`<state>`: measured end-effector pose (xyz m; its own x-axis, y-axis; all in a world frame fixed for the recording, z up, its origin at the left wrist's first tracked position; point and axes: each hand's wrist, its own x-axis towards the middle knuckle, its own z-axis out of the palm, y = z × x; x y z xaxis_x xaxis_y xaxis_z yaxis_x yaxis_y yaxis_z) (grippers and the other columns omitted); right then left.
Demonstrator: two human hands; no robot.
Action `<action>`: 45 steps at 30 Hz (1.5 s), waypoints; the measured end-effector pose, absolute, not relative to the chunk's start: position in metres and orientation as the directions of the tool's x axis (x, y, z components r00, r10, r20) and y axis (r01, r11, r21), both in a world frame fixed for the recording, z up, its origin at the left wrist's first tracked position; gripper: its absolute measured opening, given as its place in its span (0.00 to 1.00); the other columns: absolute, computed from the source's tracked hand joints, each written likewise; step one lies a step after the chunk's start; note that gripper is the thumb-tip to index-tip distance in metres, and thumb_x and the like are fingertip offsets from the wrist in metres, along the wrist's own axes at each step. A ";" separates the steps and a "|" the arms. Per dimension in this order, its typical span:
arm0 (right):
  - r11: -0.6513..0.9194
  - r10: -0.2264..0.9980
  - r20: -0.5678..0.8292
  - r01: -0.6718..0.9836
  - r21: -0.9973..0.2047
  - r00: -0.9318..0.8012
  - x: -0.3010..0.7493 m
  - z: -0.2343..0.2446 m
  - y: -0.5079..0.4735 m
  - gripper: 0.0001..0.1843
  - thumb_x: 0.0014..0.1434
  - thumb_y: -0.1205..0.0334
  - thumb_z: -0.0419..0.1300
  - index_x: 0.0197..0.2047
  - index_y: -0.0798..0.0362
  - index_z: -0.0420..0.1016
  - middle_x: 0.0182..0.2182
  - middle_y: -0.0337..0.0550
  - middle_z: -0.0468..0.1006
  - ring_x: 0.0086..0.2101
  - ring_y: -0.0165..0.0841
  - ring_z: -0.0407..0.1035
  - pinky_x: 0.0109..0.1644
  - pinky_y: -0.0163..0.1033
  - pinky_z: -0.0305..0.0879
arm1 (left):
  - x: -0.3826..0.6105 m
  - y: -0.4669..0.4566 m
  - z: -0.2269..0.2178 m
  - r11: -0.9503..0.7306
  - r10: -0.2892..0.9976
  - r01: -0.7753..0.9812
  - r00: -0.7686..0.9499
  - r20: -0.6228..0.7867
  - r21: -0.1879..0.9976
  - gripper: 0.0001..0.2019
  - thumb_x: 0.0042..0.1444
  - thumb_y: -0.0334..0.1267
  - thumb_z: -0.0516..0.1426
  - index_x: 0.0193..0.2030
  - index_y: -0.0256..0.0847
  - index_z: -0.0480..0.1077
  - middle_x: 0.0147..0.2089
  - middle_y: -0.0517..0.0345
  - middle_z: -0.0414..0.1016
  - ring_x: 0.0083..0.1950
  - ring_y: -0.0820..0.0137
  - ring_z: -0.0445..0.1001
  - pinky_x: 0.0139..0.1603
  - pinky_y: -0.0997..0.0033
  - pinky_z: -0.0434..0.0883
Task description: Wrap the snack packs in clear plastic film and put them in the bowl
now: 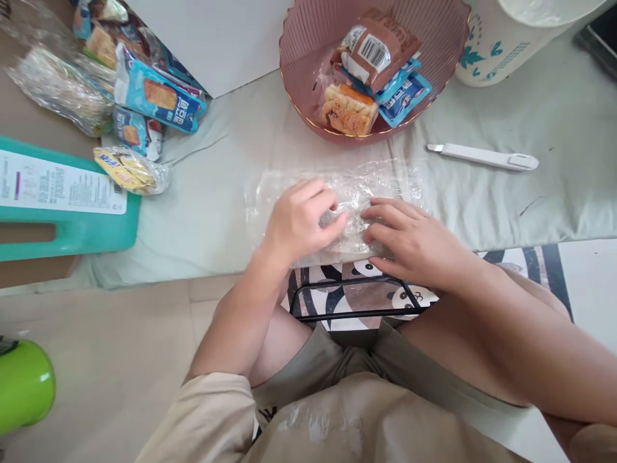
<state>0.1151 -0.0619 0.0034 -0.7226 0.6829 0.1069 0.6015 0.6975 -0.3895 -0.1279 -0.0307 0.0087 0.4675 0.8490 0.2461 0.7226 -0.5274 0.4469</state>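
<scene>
A clear plastic bag [398,180] lies crinkled and spread on the pale cloth at the front edge. My left hand [303,218] rests over its left half, fingers bent and thumb apart from them. On the bag's right side lies my right hand [414,238], its fingers spread with the tips on the film. Neither hand grips anything that I can see. Just beyond the bag stands a pink ribbed bowl [303,71] holding a brown packet [380,51], a blue packet [405,96] and a wrapped bread piece [349,109]. A white utility knife [486,156] lies to the right.
Several wrapped snacks [159,93] are piled at the back left, near a teal jug [96,228]. A white bucket [496,48] stands at the back right. A white panel [216,38] rises behind the cloth [202,186]. A green bin [24,386] is on the floor.
</scene>
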 end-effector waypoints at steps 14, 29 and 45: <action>0.541 0.775 0.240 0.419 -0.729 -0.584 0.117 0.028 -0.060 0.03 0.64 0.61 0.62 0.39 0.48 0.77 0.42 0.46 0.86 0.47 0.41 0.81 0.53 0.48 0.76 | -0.098 -0.062 0.004 -0.539 0.822 0.728 0.564 0.077 0.424 0.13 0.66 0.36 0.57 0.54 0.42 0.78 0.63 0.45 0.79 0.72 0.49 0.71 0.73 0.41 0.65; 0.517 0.821 0.279 0.440 -0.734 -0.497 0.140 -0.004 -0.034 0.34 0.64 0.46 0.64 0.70 0.44 0.63 0.72 0.53 0.65 0.72 0.50 0.60 0.75 0.64 0.59 | -0.141 -0.036 0.008 0.137 0.881 -0.071 0.464 -0.089 0.988 0.13 0.63 0.54 0.61 0.40 0.53 0.85 0.65 0.59 0.79 0.69 0.53 0.75 0.71 0.43 0.72; 0.150 0.893 0.002 0.294 -0.944 -0.451 0.112 0.021 -0.043 0.18 0.64 0.48 0.62 0.27 0.49 0.76 0.26 0.41 0.82 0.29 0.34 0.78 0.36 0.40 0.74 | -0.169 -0.031 0.007 -0.145 0.900 0.450 0.431 -0.071 0.881 0.15 0.62 0.40 0.55 0.47 0.45 0.83 0.58 0.51 0.84 0.64 0.59 0.79 0.70 0.52 0.71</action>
<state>0.1120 -0.0426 0.0209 -0.4506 0.8927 0.0019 0.2937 0.1503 -0.9440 -0.1690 -0.0310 0.0068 0.4307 0.8997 -0.0714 0.4497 -0.1453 0.8813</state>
